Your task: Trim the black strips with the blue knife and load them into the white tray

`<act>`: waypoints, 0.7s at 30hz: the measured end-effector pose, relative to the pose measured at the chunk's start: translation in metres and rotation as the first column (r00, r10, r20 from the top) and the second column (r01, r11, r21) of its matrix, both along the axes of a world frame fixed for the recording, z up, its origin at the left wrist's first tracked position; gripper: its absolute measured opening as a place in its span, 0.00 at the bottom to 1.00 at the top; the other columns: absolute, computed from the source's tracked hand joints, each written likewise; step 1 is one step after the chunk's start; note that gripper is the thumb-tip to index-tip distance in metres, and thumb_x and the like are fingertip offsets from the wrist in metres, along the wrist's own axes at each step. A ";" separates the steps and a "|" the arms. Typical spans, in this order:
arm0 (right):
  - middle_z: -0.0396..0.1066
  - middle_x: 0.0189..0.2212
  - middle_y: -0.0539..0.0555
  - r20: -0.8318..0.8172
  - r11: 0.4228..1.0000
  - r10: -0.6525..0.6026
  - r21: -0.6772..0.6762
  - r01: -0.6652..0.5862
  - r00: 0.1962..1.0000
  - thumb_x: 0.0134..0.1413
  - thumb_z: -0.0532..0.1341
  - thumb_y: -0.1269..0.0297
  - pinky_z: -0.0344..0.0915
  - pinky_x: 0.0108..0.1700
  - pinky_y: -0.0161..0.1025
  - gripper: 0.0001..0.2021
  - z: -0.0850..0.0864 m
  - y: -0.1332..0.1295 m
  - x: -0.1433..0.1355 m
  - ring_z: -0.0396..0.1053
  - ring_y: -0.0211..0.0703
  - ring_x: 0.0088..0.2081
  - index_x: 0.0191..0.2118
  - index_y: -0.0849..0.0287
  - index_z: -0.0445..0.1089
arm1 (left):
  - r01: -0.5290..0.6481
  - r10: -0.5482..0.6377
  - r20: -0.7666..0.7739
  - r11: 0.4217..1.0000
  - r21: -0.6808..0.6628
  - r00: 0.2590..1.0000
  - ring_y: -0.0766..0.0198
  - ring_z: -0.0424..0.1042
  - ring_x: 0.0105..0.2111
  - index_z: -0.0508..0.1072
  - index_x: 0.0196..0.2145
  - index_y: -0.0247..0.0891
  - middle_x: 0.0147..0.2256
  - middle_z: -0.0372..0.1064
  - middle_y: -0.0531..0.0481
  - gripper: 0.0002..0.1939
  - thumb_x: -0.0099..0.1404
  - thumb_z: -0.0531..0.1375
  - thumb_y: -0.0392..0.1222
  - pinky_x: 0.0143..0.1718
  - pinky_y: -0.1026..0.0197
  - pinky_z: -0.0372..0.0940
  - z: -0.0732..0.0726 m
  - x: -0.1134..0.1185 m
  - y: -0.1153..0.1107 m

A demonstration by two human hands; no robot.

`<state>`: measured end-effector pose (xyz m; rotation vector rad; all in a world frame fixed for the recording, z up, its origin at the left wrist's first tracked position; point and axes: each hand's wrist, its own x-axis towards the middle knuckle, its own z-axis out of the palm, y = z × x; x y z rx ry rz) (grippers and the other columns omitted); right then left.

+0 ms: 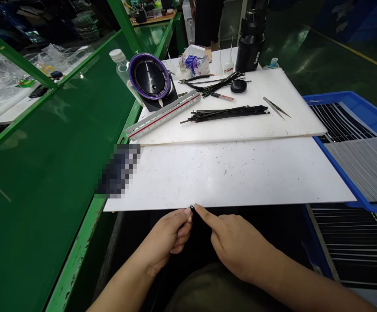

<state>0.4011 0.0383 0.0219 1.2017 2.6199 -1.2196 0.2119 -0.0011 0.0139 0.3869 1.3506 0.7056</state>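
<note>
At the front edge of the white board, my left hand [175, 229] is closed in a pinch, thumb over curled fingers. A small black piece [192, 207] shows at its fingertips, too small to name more exactly. My right hand [234, 238] comes in from the right with its index finger stretched out, the tip at the black piece. Its other fingers curl under and are partly hidden; I see nothing held in them. Farther back, a bundle of thin black strips [229, 113] lies on the white foam slab [256, 128], near tweezers [277, 108].
A triangular scale ruler [165, 115] leans by a round purple-rimmed device [151, 78]. Behind are cutting pliers [193, 80], a marker-like tool [222, 96], a black case [238, 86] and a black bottle [251, 47]. A blue tray [341, 96] of strips stands right; a green partition [45, 173] runs left.
</note>
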 end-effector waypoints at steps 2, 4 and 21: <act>0.73 0.31 0.53 0.020 1.000 0.011 0.009 -0.011 1.000 0.61 0.47 0.71 0.61 0.33 0.38 0.32 0.002 -0.001 -0.002 0.70 0.44 0.30 0.69 0.46 0.46 | 0.000 0.000 -0.004 1.000 0.006 1.000 0.76 0.40 0.17 0.61 0.28 0.37 0.18 0.48 0.61 0.17 0.65 0.56 0.53 0.16 0.70 0.35 -0.001 0.000 -0.001; 0.73 0.30 0.53 0.067 0.999 0.023 0.035 -0.025 0.998 0.61 0.47 0.70 0.60 0.31 0.38 0.32 0.004 -0.001 -0.004 0.70 0.44 0.28 0.69 0.46 0.46 | 0.002 -0.002 -0.003 1.000 0.008 1.000 0.76 0.40 0.17 0.61 0.27 0.37 0.18 0.48 0.61 0.18 0.65 0.56 0.54 0.16 0.70 0.35 -0.001 0.000 -0.001; 0.71 0.29 0.52 0.053 0.988 0.046 0.145 -0.053 0.998 0.61 0.48 0.70 0.56 0.29 0.37 0.31 -0.010 -0.002 0.001 0.69 0.43 0.29 0.69 0.46 0.46 | 0.116 -0.116 0.030 0.993 0.012 0.993 0.75 0.39 0.17 0.63 0.29 0.37 0.19 0.47 0.61 0.16 0.65 0.57 0.52 0.16 0.69 0.34 -0.001 -0.015 0.004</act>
